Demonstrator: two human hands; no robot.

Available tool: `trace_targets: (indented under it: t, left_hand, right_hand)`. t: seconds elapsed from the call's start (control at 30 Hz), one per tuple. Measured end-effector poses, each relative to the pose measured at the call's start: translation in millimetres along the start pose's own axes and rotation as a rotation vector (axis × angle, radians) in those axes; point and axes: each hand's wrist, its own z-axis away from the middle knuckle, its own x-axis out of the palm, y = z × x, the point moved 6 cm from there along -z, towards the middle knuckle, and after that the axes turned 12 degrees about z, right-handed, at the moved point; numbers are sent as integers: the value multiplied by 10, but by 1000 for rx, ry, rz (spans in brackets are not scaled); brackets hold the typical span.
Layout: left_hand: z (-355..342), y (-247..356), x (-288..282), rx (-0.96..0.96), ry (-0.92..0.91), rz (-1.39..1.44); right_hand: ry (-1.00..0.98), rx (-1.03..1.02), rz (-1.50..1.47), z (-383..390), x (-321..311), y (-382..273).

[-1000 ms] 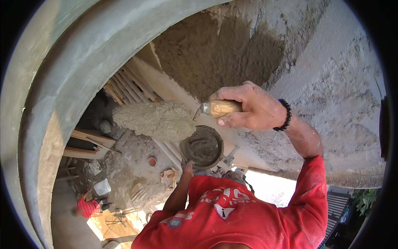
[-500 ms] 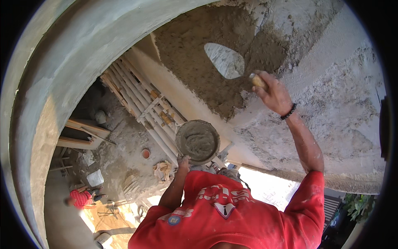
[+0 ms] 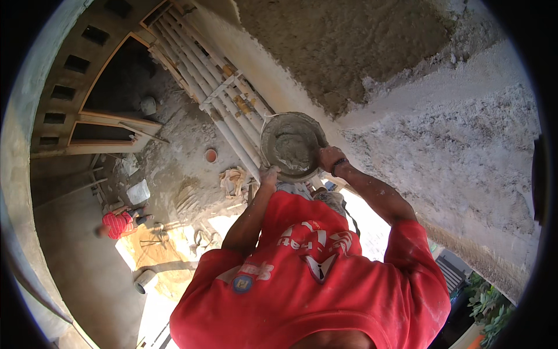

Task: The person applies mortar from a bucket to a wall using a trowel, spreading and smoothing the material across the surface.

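Note:
A round black bucket (image 3: 323,137) of wet grey mortar (image 3: 289,139) is in front of my chest. My left hand (image 3: 269,175) is closed on its near left rim. At the right rim is my right hand (image 3: 331,158), a dark beaded bracelet on its wrist. Its fingers are curled around the trowel's handle, which the fist hides. The blade is hard to make out against the mortar. Ahead and to the right, a patch of fresh mortar (image 3: 349,43) covers part of the rough, pale wall (image 3: 447,128).
Bamboo poles and planks (image 3: 215,99) form a scaffold beside the wall. Well below, a person in a red shirt (image 3: 118,223) is on the ground. A small reddish pail (image 3: 211,155), a white sack (image 3: 138,192) and timber frames (image 3: 110,139) are down there too.
My right hand has come down from the mortared wall to the bucket's right rim, bringing the trowel. The left hand stays on the bucket. The view has shifted.

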Motion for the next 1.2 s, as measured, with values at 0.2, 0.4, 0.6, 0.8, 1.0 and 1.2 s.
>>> trace_targets:
  t: [0.2,0.4,0.6,0.8,1.0,1.2]
  left_hand:
    - [59,54,57,85,-159,98]
    - [117,63,1,89,-106,57]
    - [29,73,68,-5,-105,-38]
    - [-162,-27,5,-29,-98,-40]
    - [-268,-82,-21,10,-87,-3]
    - [-332,-207,-224,-113,-33,53]
  right_hand:
    - [104,-130,-445,88,180,-371]
    - [56,-81,-525,491,474,-62]
    - [110,-63,-438,561,313,192]
    - [160,-45,-487,1077,-1191,527]
    - [342,-216,-541,1896,-3020,732]
    - [383,-374,-701,2573,-4125,805]
